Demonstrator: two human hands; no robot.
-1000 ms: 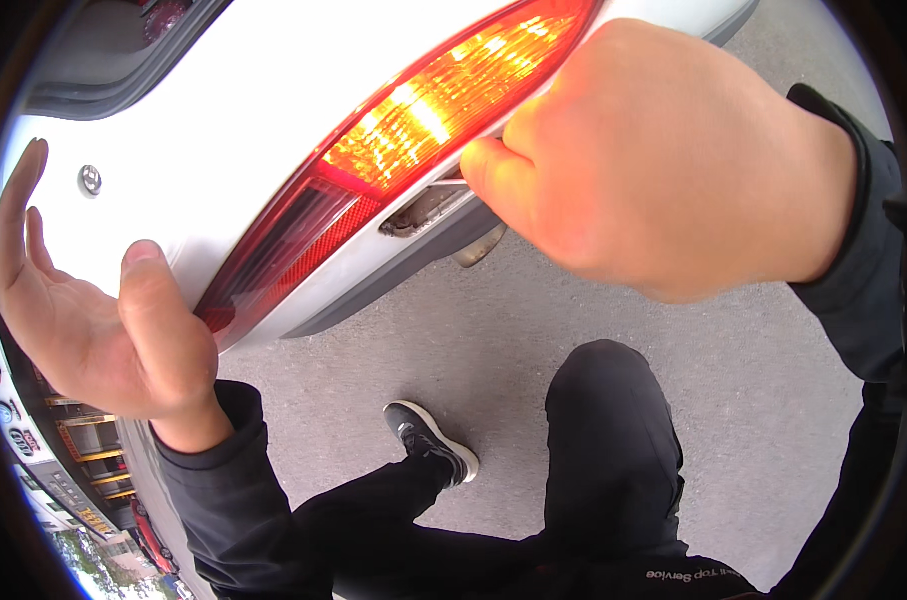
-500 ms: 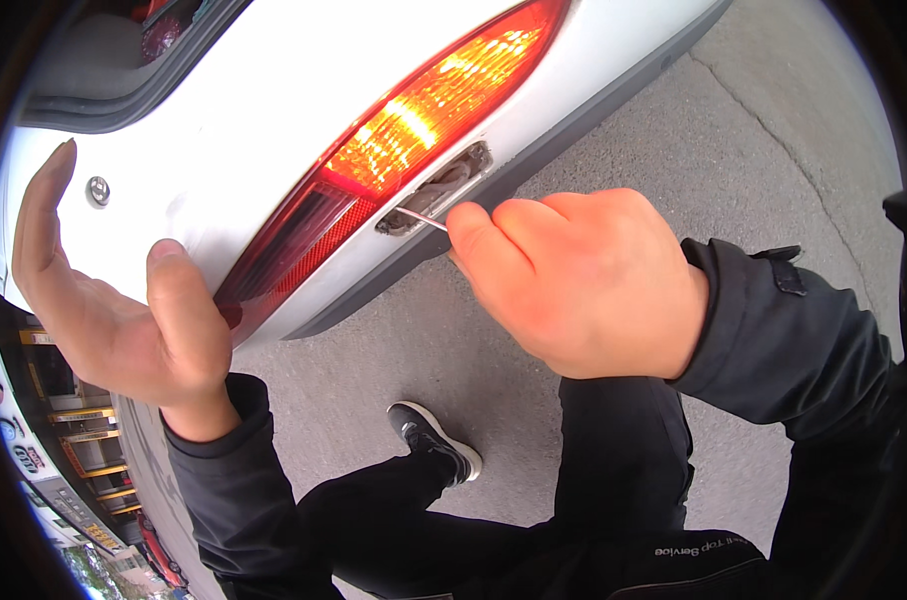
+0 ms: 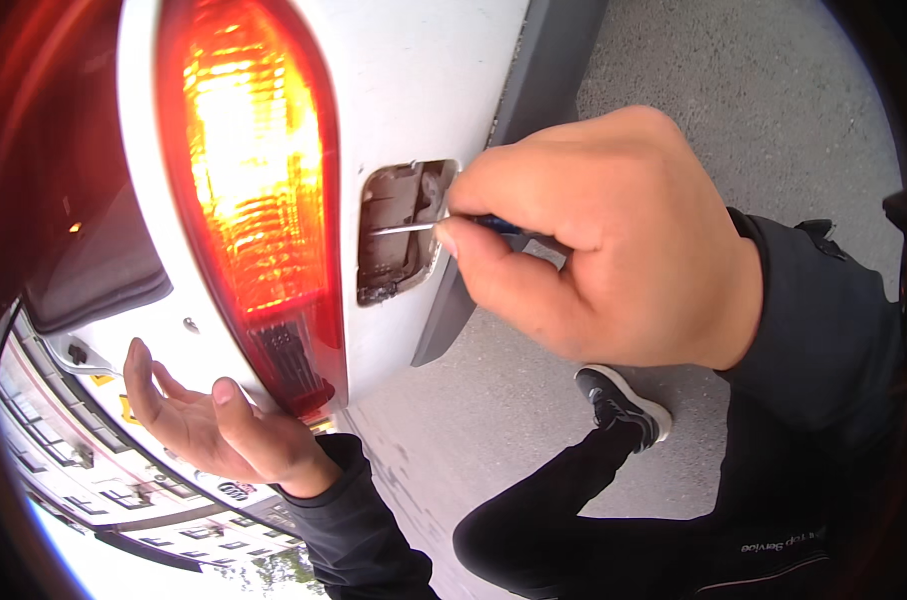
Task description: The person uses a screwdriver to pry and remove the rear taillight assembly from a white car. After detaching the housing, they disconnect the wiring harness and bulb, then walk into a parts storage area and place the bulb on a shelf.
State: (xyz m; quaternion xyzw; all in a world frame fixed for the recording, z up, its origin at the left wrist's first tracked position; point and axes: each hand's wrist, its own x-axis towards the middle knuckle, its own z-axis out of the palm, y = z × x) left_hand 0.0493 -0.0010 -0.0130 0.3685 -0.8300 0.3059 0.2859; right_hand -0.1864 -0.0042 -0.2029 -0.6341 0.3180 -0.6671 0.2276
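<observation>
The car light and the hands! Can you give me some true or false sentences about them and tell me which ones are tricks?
1. The right hand grips a thin tool. True.
2. The left hand is squeezed into a fist. False: the left hand is open.
3. The tail light is glowing. True.
4. The tool's shaft points toward the opening in the white bodywork. True.
5. The shoe is bright red. False: the shoe is dark with a pale sole.
</observation>
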